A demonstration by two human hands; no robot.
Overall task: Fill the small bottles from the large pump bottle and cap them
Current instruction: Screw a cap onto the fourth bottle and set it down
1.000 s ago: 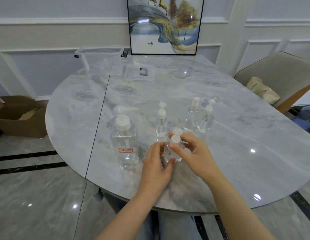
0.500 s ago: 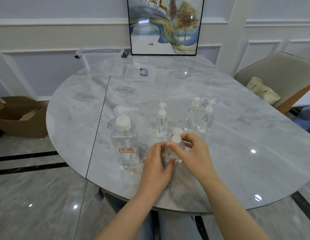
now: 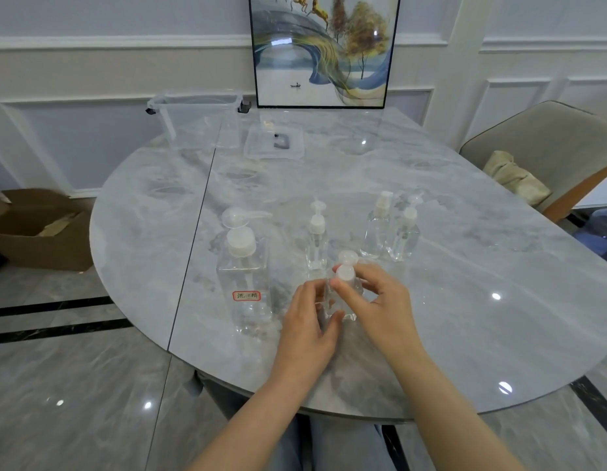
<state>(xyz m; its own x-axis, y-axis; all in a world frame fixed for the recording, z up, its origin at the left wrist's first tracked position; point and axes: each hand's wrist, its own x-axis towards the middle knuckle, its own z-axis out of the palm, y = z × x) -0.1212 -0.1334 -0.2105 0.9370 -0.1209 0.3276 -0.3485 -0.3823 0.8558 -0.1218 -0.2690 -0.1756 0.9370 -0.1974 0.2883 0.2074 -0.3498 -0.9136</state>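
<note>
Now | left hand (image 3: 307,322) grips clear small bottle (image 3: 339,302) | right hand (image 3: 373,304) pinches its ribbed white cap (image 3: 345,272)

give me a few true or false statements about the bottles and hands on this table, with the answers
1. The left hand holds the body of a small clear bottle. True.
2. The right hand is pressing the large pump bottle. False: its fingers pinch the small bottle's white cap.
3. The large pump bottle bears a red-edged label. True.
4. Three small bottles stand untouched beyond the hands. True.
5. The large pump bottle lies on its side. False: it stands upright on the marble table.
</note>
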